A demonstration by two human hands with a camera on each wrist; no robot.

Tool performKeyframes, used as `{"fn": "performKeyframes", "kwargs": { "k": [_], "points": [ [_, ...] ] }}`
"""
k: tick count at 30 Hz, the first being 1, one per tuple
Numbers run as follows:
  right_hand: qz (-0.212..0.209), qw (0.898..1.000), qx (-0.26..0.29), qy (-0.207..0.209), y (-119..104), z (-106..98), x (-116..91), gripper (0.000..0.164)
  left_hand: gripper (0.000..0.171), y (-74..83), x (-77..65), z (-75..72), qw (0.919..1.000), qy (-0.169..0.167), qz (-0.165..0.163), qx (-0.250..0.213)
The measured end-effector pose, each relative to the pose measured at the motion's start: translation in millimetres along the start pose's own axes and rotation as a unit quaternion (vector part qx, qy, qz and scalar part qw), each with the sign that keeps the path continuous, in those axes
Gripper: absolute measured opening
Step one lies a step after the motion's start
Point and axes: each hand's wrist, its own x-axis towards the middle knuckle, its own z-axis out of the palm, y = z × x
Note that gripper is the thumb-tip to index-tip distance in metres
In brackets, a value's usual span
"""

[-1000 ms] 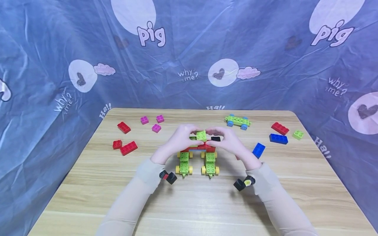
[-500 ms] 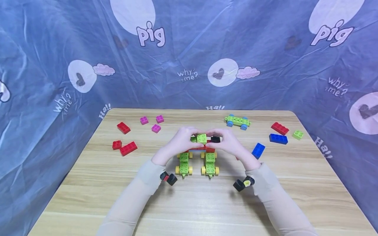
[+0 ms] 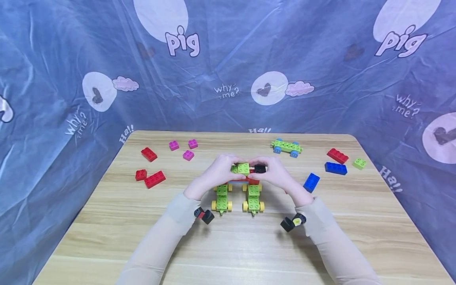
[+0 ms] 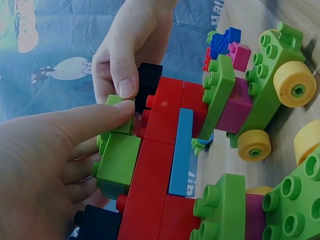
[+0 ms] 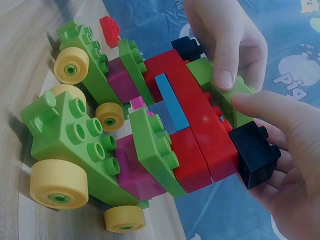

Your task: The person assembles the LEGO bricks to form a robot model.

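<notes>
My left hand (image 3: pixel 217 172) and right hand (image 3: pixel 276 174) meet over a toy brick build. Between them they pinch a light green brick (image 3: pixel 244 169), thumbs toward me and fingers behind. It sits at the top of the red bricks (image 4: pixel 155 155), beside another green brick (image 4: pixel 119 160). Whether it is fully seated cannot be told. A black brick (image 5: pixel 256 154) stands at the right end, close to my right palm, and another black brick (image 4: pixel 100 222) at the left end. Below are a blue brick (image 4: pixel 181 152), purple bricks and two green wheeled bases (image 3: pixel 222 202) with yellow wheels.
Red bricks (image 3: pixel 155 179) and small pink bricks (image 3: pixel 188 154) lie at the left. A green wheeled base (image 3: pixel 286 145) with blue wheels stands at the back. Blue bricks (image 3: pixel 335 168), a red brick (image 3: pixel 337 155) and a green brick (image 3: pixel 360 162) lie right, on the wooden table (image 3: pixel 228 253).
Both hands have come down slightly with the green brick, which now sits lower, close against the other green brick. The wheeled bases have stayed put.
</notes>
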Motion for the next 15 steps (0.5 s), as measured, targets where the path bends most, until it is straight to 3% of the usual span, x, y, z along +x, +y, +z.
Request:
{"fn": "performKeyframes", "kwargs": {
  "k": [9, 15],
  "points": [
    [0.004, 1.000, -0.014, -0.011, 2.2, -0.1, 0.5, 0.038, 0.047, -1.1, 0.3, 1.7, 0.9997, -0.010, 0.006, 0.024],
    [0.010, 1.000, -0.020, -0.013, 2.1, -0.1, 1.0, 0.038, 0.050, -1.5, -1.7, -1.7, 0.9994, -0.020, -0.014, 0.023]
  ]
}}
